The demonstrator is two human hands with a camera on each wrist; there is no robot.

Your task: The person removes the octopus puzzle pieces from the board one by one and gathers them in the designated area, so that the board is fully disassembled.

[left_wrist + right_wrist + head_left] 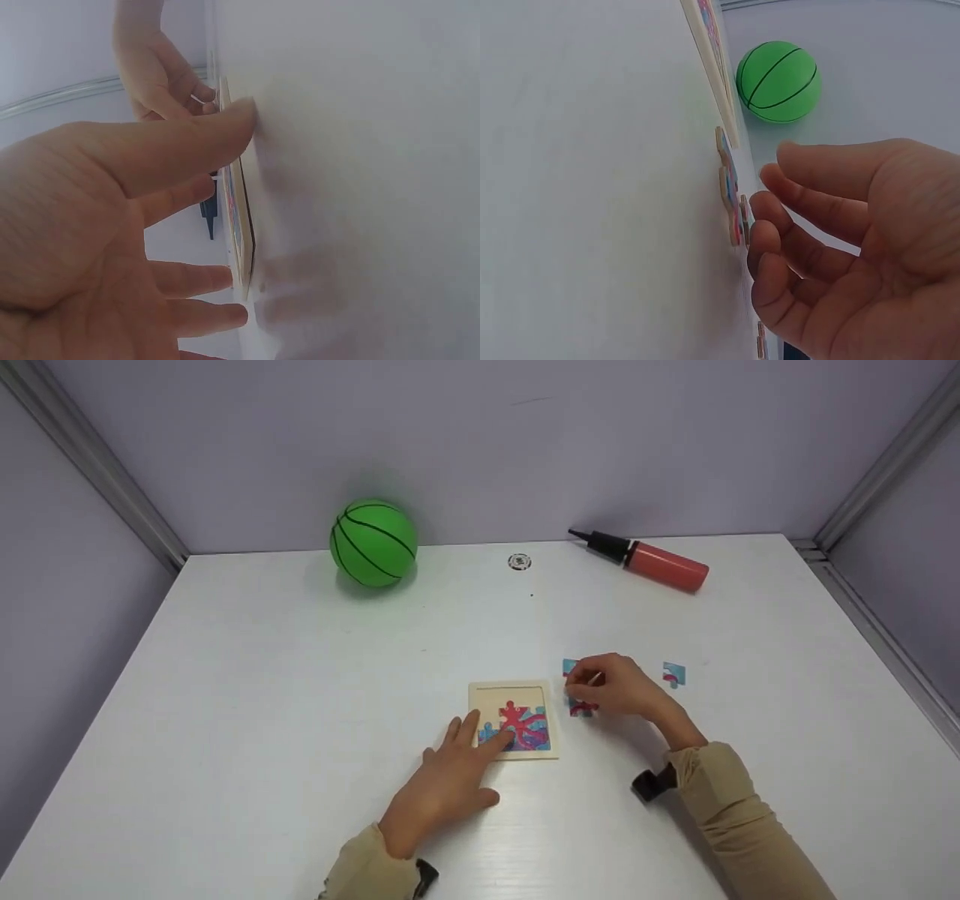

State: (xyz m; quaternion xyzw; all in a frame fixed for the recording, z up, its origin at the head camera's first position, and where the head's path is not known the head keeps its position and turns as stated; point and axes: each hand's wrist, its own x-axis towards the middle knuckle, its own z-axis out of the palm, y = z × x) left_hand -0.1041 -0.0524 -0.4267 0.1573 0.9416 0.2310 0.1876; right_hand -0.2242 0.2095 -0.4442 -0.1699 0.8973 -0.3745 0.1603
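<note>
A square wooden puzzle tray (491, 700) lies flat on the white table, with several joined pink, blue and purple pieces (529, 727) in its lower part. My left hand (444, 786) reaches over its lower left corner, fingers straight and spread, the index fingertip on the pieces. Right of the tray, my right hand (619, 690) hovers over loose puzzle pieces (729, 191), partly hiding them in the head view. Its fingers are loosely bent, and the right wrist view shows a gap between thumb and fingers with nothing held. Another blue and red puzzle piece (673, 673) lies farther right.
A green ball (373, 542) with black lines stands by the back wall. At the back right lies a red and black hand pump (664, 565). Between them is a round black-and-white marker (519, 562). Pale walls enclose the table's back and sides.
</note>
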